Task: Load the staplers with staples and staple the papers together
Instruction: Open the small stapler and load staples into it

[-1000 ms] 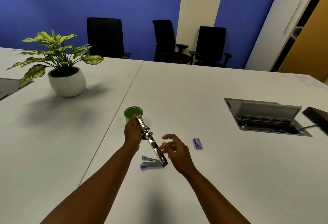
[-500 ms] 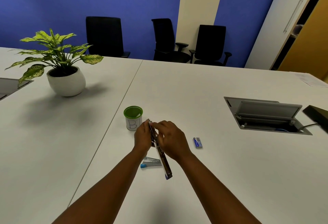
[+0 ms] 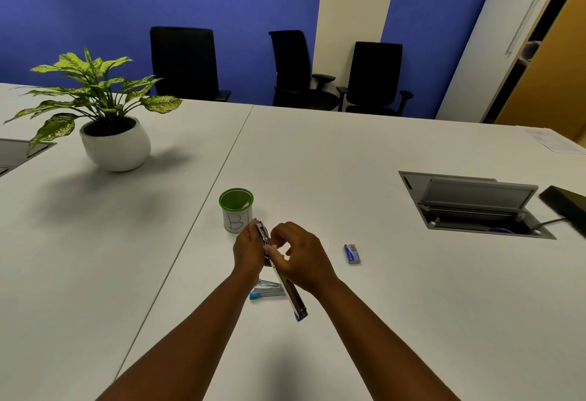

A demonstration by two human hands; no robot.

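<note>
An opened stapler (image 3: pixel 293 297) with a long metal channel and a blue end is held above the white table (image 3: pixel 364 162). My left hand (image 3: pixel 249 253) grips its upper part from the left. My right hand (image 3: pixel 299 256) curls its fingers over the channel from the right, fingertips pinched at the metal near the top. Whether staples sit between those fingertips is hidden. A second stapler (image 3: pixel 268 291) with a light blue tip lies flat on the table just under my hands. A small blue staple box (image 3: pixel 352 254) lies to the right.
A green-rimmed cup (image 3: pixel 236 210) marked "B" stands just beyond my hands. A potted plant (image 3: pixel 111 134) sits far left. An open cable hatch (image 3: pixel 472 204) is set in the table at right, a black device (image 3: pixel 567 207) beside it. Papers (image 3: pixel 553 140) lie at the far right edge.
My right hand moved from open beside the stapler onto its channel. The stapler swung lower and more upright, its blue end now pointing toward me.
</note>
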